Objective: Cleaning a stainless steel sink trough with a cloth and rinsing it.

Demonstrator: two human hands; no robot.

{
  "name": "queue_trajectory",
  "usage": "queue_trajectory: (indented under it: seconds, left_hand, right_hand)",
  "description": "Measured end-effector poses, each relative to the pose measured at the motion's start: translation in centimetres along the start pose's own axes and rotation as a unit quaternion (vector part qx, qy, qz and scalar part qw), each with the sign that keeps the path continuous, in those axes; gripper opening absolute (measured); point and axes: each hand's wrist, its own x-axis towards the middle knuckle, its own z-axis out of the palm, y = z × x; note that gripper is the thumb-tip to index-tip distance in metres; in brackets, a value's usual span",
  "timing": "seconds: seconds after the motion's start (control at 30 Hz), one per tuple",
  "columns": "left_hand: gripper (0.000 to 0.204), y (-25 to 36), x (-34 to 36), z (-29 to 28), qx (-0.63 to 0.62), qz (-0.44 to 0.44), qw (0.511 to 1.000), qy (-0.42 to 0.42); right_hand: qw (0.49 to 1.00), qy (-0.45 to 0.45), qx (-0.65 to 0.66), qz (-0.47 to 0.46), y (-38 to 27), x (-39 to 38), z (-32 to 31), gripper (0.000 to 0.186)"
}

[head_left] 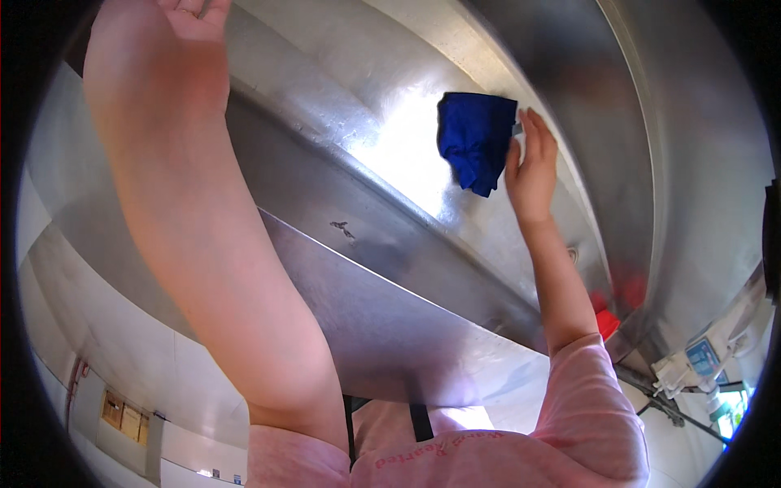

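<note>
A folded blue cloth (476,140) lies on a shiny stainless-steel surface (382,89). Beside the cloth's right edge is my right hand (533,167), its fingers stretched out and apart from the thumb. Thumb and fingertips come close to that edge; whether they touch it is hard to tell. My left arm reaches far up the left side, and my left hand (195,20) is cut off by the top edge. Its visible fingers, one with a ring, look extended and spread. Their tips are out of view, and nothing shows in the palm.
A raised metal ridge (358,167) runs diagonally below the cloth, with the steel front edge (382,281) nearer my body. Tall curved steel panels (691,163) stand on the right. Something red (608,324) sits by my right elbow, reflected in the metal.
</note>
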Motion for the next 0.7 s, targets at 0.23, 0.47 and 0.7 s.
queue_trajectory:
  seconds: [0.23,0.47,0.7]
  left_hand:
    - [0.029,0.3,0.3,0.3,0.024,-0.007,0.999,0.028]
    - [0.029,-1.7,-0.2,1.6,0.036,-0.034,0.999,0.011]
    - [0.028,-0.4,0.2,1.1,0.036,-0.042,0.998,0.023]
  right_hand:
    - [0.992,-0.028,-0.064,-0.102,-3.8,1.8,5.7,0.06]
    - [0.991,0.047,-0.018,-0.125,-9.0,9.5,11.4,0.055]
    - [0.92,-0.219,0.117,-0.303,-8.0,-0.1,5.7,0.052]
